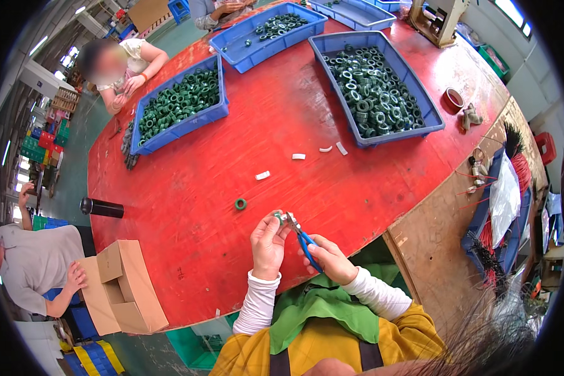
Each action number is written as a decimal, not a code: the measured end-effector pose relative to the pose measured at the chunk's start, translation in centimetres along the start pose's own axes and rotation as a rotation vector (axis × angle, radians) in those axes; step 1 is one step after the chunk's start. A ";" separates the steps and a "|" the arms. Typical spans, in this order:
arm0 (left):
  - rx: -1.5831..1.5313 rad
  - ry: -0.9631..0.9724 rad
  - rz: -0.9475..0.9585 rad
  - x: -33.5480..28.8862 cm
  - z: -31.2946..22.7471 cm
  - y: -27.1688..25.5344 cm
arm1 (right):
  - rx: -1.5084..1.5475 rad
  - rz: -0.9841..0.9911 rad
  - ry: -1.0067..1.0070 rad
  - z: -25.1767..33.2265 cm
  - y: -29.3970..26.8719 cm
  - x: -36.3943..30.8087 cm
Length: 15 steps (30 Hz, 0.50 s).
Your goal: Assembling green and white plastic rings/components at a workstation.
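Note:
Between the fingertips of my left hand [267,241] is a small green ring [278,217], partly covered by the fingers. My right hand [332,258] is wrapped round a pair of pliers [307,243] with blue handles. The metal jaws of the pliers reach the ring, at a whitish piece on its edge. Whether the jaws grip that piece is too small to tell. Another green ring [240,204] lies by itself on the red table [200,188], left of my hands. Short white strips [262,175] are scattered beyond it.
Blue trays [182,130] of green rings stand farther back, one tray [391,136] at the right. A black bottle [103,208] lies at the left edge, near an open cardboard box [131,291]. A tape roll [452,100] sits far right. Other people are at the left and far side.

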<state>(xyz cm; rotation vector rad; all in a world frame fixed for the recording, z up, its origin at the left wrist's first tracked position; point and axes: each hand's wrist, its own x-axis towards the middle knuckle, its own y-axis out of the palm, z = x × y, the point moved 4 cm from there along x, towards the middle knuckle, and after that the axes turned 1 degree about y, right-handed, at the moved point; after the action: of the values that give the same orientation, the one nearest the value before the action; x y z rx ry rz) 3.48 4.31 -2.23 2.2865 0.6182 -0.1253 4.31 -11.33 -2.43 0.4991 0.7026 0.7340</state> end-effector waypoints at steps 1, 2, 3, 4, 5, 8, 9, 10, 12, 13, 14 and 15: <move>-0.020 -0.002 -0.009 0.0 0.0 0.0 | 0.003 -0.017 -0.017 0.0 0.1 0.1; -0.021 0.000 -0.009 0.0 0.0 0.2 | 0.002 -0.016 -0.018 -0.1 0.1 0.1; -0.007 0.000 0.010 -0.1 -0.1 0.6 | -0.037 -0.021 -0.048 -0.2 0.1 0.1; 0.006 0.000 0.029 -0.1 -0.1 0.9 | -0.077 -0.027 -0.079 -0.2 0.1 0.1; 0.006 0.001 0.030 0.0 0.1 0.8 | -0.077 -0.026 -0.079 -0.3 0.3 0.2; -0.069 -0.014 0.022 0.8 0.8 -0.2 | -0.067 -0.072 -0.127 -0.3 0.4 0.5; -0.192 -0.043 0.002 1.2 0.8 -0.4 | 0.022 -0.147 -0.168 0.2 -0.1 0.8; -0.314 -0.072 -0.017 1.6 1.0 -0.7 | 0.111 -0.222 -0.209 0.7 -0.6 1.1; -0.297 -0.046 -0.022 1.7 1.1 -0.7 | -0.071 -0.346 -0.332 2.1 -2.6 1.1; -0.245 -0.048 -0.023 1.4 1.0 -0.5 | -0.247 -0.474 -0.417 3.2 -3.6 0.7; -0.194 -0.050 -0.023 1.1 0.8 -0.3 | -0.725 -0.650 -0.638 4.7 -5.1 0.3; -0.195 -0.051 -0.024 0.8 0.7 -0.3 | -0.953 -0.740 -0.806 7.0 -5.2 -0.5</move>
<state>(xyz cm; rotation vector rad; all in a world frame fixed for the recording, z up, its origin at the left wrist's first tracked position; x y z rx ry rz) 4.14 4.33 -3.19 2.0820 0.6042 -0.1282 11.43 -16.23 -0.86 -0.3537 -0.2697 0.0654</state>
